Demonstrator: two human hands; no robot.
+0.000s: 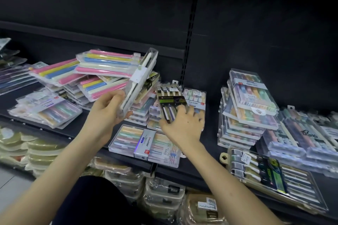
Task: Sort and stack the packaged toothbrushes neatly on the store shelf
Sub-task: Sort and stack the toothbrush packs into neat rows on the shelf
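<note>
open shelf gap beside tall right stack, leaning pile crowding left

On my feed, the left forearm and right forearm are bare. Dark cloth covers the leg between them. A small mole marks the right hand.

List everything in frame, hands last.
clear white-brush pack: 1, tilted, centre, in left hand
black-banded pack: 1, centre, in right hand
pastel packs: several, pink/yellow/blue, heap back left
flat multicolour pack: 1, clear case, front centre
stacked multicolour packs: several, clear cases, right
green-label pack: 1, black band, front right
shelf: 1, black
beige packaged goods: many, lower shelf
left hand: 1, grip on clear white-brush pack
right hand: 1, grip on black-banded pack
</note>
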